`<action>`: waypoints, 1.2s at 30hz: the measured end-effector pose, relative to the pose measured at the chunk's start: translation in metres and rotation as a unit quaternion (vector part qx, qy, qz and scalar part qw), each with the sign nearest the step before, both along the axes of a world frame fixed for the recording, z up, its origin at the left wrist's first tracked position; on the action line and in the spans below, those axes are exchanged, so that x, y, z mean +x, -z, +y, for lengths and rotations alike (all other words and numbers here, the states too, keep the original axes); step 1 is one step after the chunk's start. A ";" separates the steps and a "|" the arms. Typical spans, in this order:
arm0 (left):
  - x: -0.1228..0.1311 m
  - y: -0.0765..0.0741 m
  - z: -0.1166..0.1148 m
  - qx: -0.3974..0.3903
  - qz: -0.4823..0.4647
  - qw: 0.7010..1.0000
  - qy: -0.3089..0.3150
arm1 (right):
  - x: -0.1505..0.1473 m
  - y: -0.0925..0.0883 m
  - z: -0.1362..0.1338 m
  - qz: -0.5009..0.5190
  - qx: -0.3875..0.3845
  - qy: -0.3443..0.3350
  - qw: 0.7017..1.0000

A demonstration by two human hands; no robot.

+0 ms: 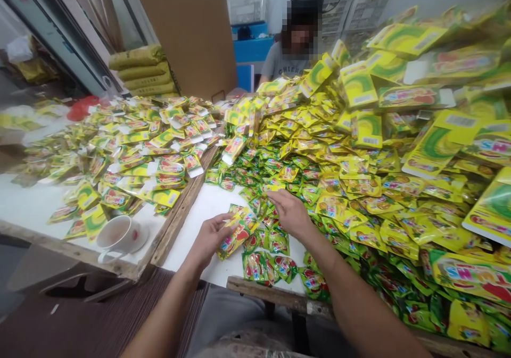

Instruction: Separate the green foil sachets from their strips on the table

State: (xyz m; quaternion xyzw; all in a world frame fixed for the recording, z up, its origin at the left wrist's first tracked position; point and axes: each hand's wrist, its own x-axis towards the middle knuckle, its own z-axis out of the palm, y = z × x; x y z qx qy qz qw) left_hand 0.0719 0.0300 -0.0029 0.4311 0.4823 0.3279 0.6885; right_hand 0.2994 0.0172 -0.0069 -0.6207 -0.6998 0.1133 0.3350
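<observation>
My left hand (210, 236) is closed on a small yellow and green printed carton (239, 232), with the thumb on its near face and the fingers behind. The carton is tilted over the white tabletop (187, 241). To its right, my right hand (293, 213) reaches into the sachets, its fingers bent together at a small yellow sachet (275, 186). The fingertips are partly hidden. Green sachets (255, 267) with red fruit prints lie just below and between my hands.
Yellow sachets (331, 174) and cartons (435, 140) are heaped high on the right. More cartons (139, 156) cover the left table near a white mug (120, 235). Wooden edging (179, 209) separates the tables. A person (293, 44) sits across, beside a large cardboard sheet (187, 28).
</observation>
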 end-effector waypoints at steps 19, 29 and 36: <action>0.023 -0.007 -0.009 0.005 -0.042 0.998 0.056 | -0.025 -0.019 -0.012 0.211 -0.085 -0.056 0.972; 0.029 -0.011 -0.005 0.012 -0.063 0.997 0.035 | -0.029 -0.010 -0.007 0.354 -0.032 0.001 0.935; 0.026 -0.010 -0.004 -0.013 -0.073 0.996 0.045 | -0.036 -0.010 -0.010 0.336 0.009 0.042 0.941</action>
